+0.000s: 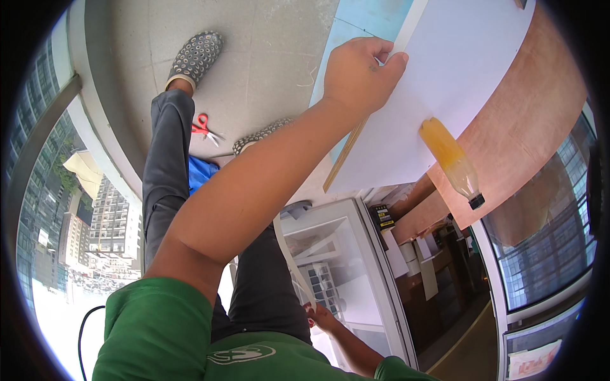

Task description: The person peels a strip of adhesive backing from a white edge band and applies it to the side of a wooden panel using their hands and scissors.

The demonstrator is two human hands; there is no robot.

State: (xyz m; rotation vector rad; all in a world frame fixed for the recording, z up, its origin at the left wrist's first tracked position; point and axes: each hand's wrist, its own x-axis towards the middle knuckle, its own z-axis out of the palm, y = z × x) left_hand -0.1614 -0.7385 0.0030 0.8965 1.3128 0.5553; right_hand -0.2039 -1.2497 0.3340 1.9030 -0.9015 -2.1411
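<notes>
My left hand reaches across the view, fingers curled and pinched on a narrow white strip along the edge of a white board. Below that hand, a thin wooden strip shows along the same edge. A plastic bottle of yellow liquid with a black cap lies on the board. Low in the view, my right hand grips a long, thin cream strip, its fingers partly hidden. Red-handled scissors lie on the floor near my feet.
A light-blue sheet shows beside the board, a tan panel beyond it. A blue item is by my legs. A railing borders the left, overlooking buildings; a framed glass door and window are lower and right.
</notes>
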